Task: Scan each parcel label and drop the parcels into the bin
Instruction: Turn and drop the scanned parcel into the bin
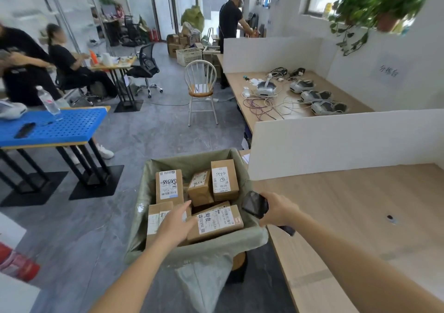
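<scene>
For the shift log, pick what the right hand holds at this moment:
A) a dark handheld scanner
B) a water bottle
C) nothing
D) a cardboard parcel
A: the right hand grips a dark handheld scanner beside the bin, while the parcels lie inside it.

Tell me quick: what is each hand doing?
Left hand: open, fingers straight over the brown cardboard parcels in the bin.
Right hand: gripping the black handheld scanner.

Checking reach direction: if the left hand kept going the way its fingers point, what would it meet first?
Probably the cardboard parcel marked 9632, in the bin; the left hand points up-right over the parcels, though depth is unclear.
</scene>
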